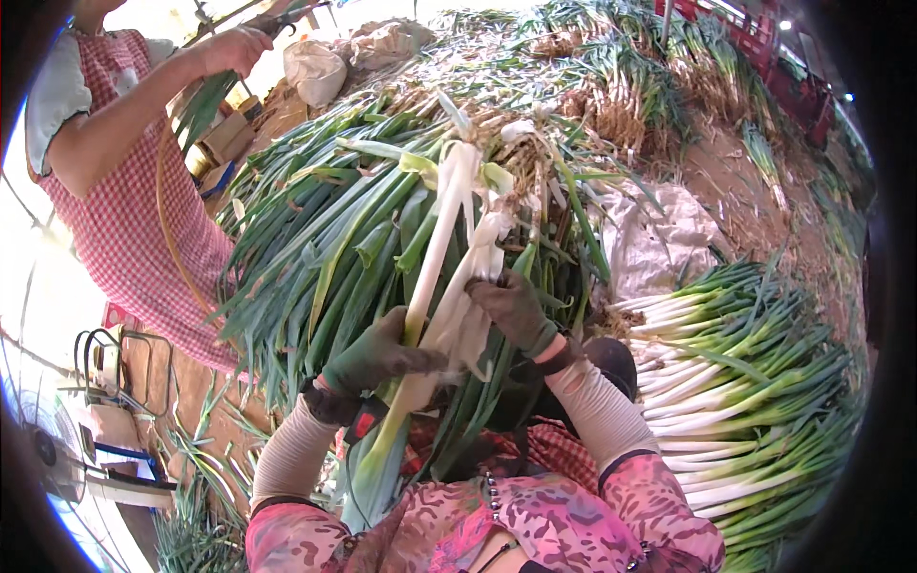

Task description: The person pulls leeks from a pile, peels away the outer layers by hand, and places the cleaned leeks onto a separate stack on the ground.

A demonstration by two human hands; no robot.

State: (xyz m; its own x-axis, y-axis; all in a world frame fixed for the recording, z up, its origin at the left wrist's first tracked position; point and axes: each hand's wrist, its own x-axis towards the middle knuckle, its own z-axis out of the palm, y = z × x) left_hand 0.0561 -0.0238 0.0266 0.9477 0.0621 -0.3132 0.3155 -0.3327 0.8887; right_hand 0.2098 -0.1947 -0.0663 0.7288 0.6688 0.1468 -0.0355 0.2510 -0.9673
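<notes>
In my gloved left hand (377, 355), closed around its lower stalk, is a long green onion (441, 229) with its white end pointing away from me and its green leaves hanging toward my lap. My gloved right hand (514, 310) is closed on a loose, pale outer skin (458, 320), which hangs partly peeled beside the stalk. Just beyond both hands lies a big heap of untrimmed green onions (334, 239) with dark leaves to the left. At my right, peeled green onions (735, 401) lie in a thick row, white ends toward me.
A person in a red checked apron (143, 210) stands at the left, holding green leaves. Behind the heap are pale sacks (315, 72) and bundles of rooted onions (621, 91). A crumpled white sack (659, 234) lies at right; a fan (43, 444) stands at lower left.
</notes>
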